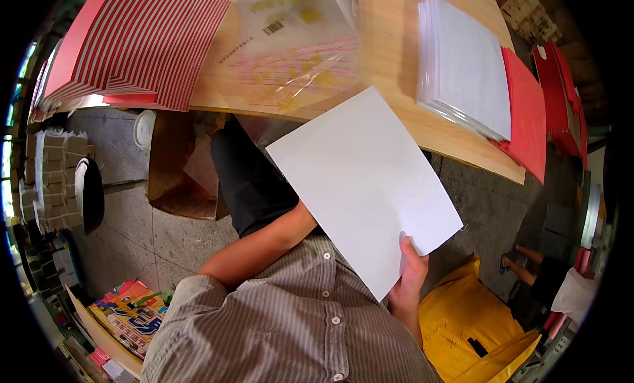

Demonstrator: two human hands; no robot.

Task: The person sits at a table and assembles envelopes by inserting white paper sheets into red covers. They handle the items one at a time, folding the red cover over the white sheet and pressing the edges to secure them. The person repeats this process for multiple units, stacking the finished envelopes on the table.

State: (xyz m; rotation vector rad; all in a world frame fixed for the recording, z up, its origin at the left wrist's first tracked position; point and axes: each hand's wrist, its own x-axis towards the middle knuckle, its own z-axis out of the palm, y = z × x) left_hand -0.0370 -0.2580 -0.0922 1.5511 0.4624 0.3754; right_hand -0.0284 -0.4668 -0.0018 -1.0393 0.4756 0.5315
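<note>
Wooden table [389,49]; on it striped stack [148,42], clear bags [297,49], white pile [465,69]

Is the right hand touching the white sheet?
Touching. The head view shows the right hand holding the white sheet at its lower right edge, thumb on its upper face.

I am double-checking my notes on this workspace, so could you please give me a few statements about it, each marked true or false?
1. The right hand grips the blank white rectangular sheet. True.
2. The left hand lies fully in view on top of that sheet. False: it is mostly hidden behind the sheet.
3. The clear plastic packaging with pink and yellow print lies on the pale wooden table. True.
4. The tall red-and-white layered stack is at the table's right end. False: it is on the left.
</note>
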